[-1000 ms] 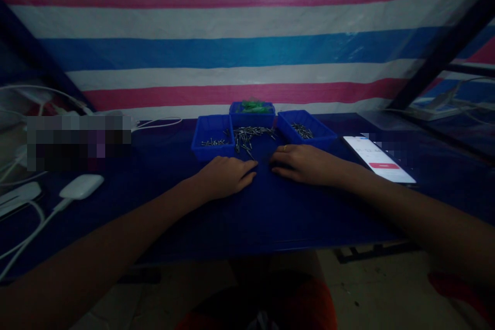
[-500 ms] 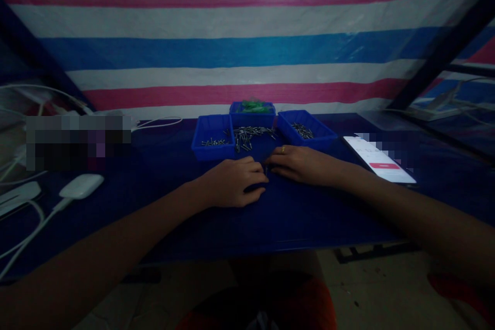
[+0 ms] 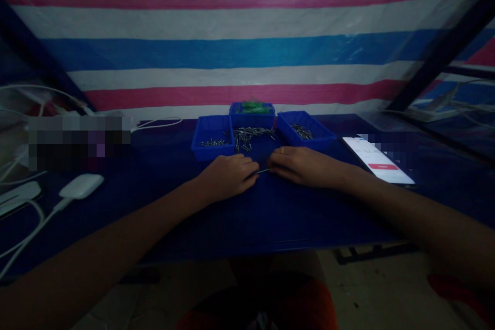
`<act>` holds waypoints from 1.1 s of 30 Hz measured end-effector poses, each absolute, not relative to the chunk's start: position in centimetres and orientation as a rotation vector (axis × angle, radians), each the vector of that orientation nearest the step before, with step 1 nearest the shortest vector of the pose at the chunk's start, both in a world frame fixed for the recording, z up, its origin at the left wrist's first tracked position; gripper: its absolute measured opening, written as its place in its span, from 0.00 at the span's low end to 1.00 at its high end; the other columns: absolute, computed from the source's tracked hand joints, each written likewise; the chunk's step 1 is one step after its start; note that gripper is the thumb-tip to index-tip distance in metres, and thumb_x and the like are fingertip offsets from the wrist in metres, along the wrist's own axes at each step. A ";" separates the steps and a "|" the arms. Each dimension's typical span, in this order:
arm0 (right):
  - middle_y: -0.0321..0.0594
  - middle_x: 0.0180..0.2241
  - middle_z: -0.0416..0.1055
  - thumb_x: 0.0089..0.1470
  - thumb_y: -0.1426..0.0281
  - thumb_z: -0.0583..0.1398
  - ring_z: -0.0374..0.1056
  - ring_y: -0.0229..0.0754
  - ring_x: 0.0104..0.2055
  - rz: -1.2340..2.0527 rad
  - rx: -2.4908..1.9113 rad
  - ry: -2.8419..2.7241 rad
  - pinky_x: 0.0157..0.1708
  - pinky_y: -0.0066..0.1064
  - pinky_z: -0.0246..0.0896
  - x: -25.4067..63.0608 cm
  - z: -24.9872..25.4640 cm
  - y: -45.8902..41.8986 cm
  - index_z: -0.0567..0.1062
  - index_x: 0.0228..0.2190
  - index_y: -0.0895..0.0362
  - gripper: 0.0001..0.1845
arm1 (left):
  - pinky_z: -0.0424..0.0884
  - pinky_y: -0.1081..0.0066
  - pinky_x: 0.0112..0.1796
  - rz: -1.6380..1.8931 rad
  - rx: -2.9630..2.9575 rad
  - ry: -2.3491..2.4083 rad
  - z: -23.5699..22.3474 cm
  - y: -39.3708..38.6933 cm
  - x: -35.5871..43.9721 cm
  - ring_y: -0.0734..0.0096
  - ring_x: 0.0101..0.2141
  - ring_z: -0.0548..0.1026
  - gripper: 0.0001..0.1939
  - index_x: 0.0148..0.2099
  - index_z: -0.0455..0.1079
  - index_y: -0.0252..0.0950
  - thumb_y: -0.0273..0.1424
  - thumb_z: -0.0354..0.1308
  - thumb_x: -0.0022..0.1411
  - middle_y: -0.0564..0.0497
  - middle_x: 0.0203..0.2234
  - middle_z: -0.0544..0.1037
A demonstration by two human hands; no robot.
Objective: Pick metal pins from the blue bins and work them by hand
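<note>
My left hand (image 3: 228, 176) and my right hand (image 3: 299, 165) rest on the dark blue table (image 3: 247, 211), fingertips almost meeting. Between them lies a thin metal screw (image 3: 263, 170), and both sets of fingertips pinch its ends. Just beyond the hands a loose pile of screws (image 3: 247, 136) lies on the table. Around the pile stand a left blue tray (image 3: 212, 136) with a few screws, a right blue tray (image 3: 303, 131) with screws, and a back blue tray (image 3: 252, 109) holding green pieces.
A lit phone (image 3: 377, 159) lies right of my right hand. White chargers and cables (image 3: 79, 186) sit at the table's left end. A striped pink, white and blue tarp (image 3: 247, 41) hangs behind the table. Dark frame bars slant at both sides.
My left hand moved right toward my right hand, then curled. A screw now shows between the fingertips of both hands, where none was seen a second ago.
</note>
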State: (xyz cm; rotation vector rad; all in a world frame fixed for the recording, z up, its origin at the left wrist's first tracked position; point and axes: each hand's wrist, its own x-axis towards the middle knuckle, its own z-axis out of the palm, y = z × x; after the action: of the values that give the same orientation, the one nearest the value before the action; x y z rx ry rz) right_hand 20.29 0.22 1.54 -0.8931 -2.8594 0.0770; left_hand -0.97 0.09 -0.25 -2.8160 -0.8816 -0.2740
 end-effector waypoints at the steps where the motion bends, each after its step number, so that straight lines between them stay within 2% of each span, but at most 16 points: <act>1: 0.40 0.30 0.65 0.57 0.69 0.49 0.61 0.38 0.32 0.075 -0.894 -2.858 0.34 0.32 0.57 20.3 1.6 0.2 0.67 0.34 0.58 0.09 | 0.61 0.73 0.29 -0.267 -2.805 -0.885 -0.3 0.1 -1.0 0.72 0.31 0.68 0.11 0.35 0.67 0.35 0.33 0.45 0.63 0.52 0.28 0.72; 7: 0.42 0.32 0.67 0.57 0.67 0.50 0.63 0.40 0.34 0.044 -0.950 -2.855 0.34 0.32 0.58 20.5 1.5 0.3 0.67 0.36 0.58 0.10 | 0.60 0.73 0.28 -0.291 -2.731 -0.927 -0.2 0.1 -1.0 0.72 0.30 0.69 0.13 0.32 0.66 0.35 0.32 0.43 0.64 0.52 0.26 0.72; 22: 0.40 0.29 0.67 0.58 0.68 0.48 0.62 0.38 0.30 -0.007 -0.947 -2.847 0.31 0.30 0.56 20.5 1.5 0.4 0.68 0.33 0.59 0.12 | 0.61 0.72 0.28 -0.280 -2.724 -1.029 -0.2 0.2 -0.9 0.71 0.31 0.70 0.14 0.36 0.67 0.35 0.33 0.41 0.64 0.51 0.28 0.73; 33: 0.40 0.28 0.67 0.59 0.67 0.46 0.62 0.37 0.29 0.067 -0.944 -2.831 0.31 0.30 0.55 20.1 1.1 0.3 0.68 0.32 0.60 0.13 | 0.65 0.74 0.31 -0.664 -2.735 -0.902 -0.5 0.2 -1.0 0.72 0.33 0.71 0.09 0.39 0.67 0.35 0.34 0.49 0.61 0.52 0.30 0.74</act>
State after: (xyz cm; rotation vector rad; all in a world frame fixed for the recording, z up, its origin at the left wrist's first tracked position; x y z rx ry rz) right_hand 20.11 0.28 1.14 -0.9440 -2.8313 0.0669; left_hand -0.98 0.21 -0.50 -2.7351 -0.9025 -0.6641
